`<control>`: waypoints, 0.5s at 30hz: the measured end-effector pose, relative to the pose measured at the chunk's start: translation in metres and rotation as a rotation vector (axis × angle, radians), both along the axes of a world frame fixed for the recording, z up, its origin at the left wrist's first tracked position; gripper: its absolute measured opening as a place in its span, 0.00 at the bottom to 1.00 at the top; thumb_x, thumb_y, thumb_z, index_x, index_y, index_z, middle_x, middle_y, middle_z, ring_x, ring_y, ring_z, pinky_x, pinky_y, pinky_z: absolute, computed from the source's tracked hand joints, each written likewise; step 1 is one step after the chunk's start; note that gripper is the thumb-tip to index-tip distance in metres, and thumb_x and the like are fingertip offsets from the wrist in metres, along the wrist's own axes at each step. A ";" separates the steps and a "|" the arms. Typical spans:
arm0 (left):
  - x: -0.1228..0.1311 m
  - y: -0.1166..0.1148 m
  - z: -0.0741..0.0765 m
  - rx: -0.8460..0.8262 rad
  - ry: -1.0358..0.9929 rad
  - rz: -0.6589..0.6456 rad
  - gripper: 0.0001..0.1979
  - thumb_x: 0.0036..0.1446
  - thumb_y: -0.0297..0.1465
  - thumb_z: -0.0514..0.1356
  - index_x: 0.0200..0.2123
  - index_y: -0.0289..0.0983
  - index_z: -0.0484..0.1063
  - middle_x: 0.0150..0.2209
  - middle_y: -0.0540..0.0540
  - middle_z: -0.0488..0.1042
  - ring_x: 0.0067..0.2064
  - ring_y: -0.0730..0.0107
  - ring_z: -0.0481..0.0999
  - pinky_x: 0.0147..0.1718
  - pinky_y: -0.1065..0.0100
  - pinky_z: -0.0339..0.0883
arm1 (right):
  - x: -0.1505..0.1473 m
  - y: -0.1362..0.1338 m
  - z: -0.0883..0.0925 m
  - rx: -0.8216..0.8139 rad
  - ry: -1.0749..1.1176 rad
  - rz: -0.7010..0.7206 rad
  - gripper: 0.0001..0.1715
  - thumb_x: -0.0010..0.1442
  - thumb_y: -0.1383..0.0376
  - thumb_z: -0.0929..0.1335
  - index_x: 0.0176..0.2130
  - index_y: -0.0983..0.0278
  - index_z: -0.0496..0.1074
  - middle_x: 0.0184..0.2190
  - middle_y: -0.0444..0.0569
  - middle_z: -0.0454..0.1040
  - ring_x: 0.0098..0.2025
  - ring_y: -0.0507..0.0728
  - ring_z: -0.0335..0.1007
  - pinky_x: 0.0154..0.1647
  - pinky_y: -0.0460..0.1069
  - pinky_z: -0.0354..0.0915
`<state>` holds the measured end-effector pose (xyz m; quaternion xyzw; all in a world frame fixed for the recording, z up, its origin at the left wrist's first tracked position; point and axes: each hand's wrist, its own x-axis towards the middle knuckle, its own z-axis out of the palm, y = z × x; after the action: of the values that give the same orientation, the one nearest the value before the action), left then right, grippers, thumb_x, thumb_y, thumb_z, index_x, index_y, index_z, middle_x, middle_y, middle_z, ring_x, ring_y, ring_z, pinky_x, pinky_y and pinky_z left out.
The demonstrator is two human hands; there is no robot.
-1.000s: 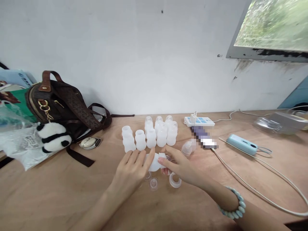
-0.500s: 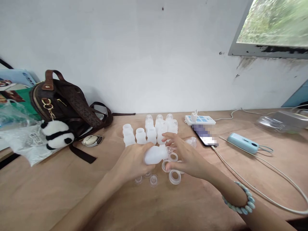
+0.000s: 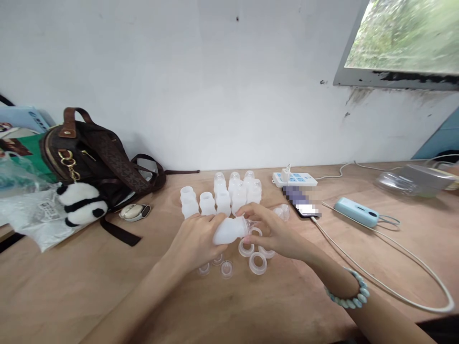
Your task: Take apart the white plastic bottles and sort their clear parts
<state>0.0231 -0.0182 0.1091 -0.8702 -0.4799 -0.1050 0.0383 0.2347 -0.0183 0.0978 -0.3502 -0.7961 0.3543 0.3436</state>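
My left hand (image 3: 196,238) is wrapped round a frosted white baby bottle (image 3: 226,231), which lies on its side in the air with its neck to the right. A clear nipple (image 3: 253,223) sticks out of the neck. The fingers and thumb of my right hand (image 3: 274,232) close round that neck end from above and below. Under the hands, several translucent collar rings (image 3: 257,263) and clear nipples (image 3: 226,269) lie on the table. Behind them stand open-necked bottles (image 3: 207,204) and several bottles with clear domed caps (image 3: 249,179).
Loose clear caps (image 3: 282,212) lie right of the bottles, near a phone (image 3: 299,203) and a power strip (image 3: 296,179). A blue power bank (image 3: 356,212) and a white cable (image 3: 405,285) lie farther right. At left are a backpack (image 3: 96,148) and a computer mouse (image 3: 133,211).
My right hand's fingers have closed in on the bottle's neck, where they were spread wider before. The left hand keeps its hold. The whole view has shifted slightly.
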 end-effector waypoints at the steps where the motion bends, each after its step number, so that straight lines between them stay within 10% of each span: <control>1: 0.000 0.000 0.000 0.002 0.002 0.005 0.09 0.53 0.32 0.61 0.38 0.37 0.72 0.32 0.43 0.81 0.33 0.52 0.79 0.30 0.63 0.63 | -0.001 0.000 0.000 0.013 -0.011 -0.003 0.23 0.58 0.62 0.72 0.52 0.59 0.66 0.49 0.48 0.72 0.49 0.56 0.69 0.45 0.50 0.68; 9: -0.016 0.008 0.006 -0.130 -0.351 -0.019 0.18 0.52 0.45 0.64 0.38 0.37 0.72 0.32 0.46 0.78 0.32 0.56 0.76 0.29 0.65 0.63 | 0.009 0.006 -0.007 0.344 -0.051 -0.083 0.15 0.62 0.62 0.69 0.48 0.59 0.68 0.46 0.49 0.73 0.38 0.54 0.71 0.36 0.49 0.70; 15: -0.042 0.029 -0.013 -0.240 -0.986 -0.055 0.25 0.61 0.47 0.55 0.55 0.37 0.67 0.56 0.39 0.71 0.58 0.50 0.67 0.57 0.54 0.61 | 0.019 0.016 -0.020 0.321 -0.088 -0.260 0.18 0.59 0.64 0.71 0.49 0.59 0.67 0.35 0.46 0.73 0.35 0.55 0.69 0.36 0.50 0.69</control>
<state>-0.0189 0.0105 0.0957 -0.7278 -0.4265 -0.4482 -0.2959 0.2541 -0.0026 0.0775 -0.4060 -0.8047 0.1597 0.4026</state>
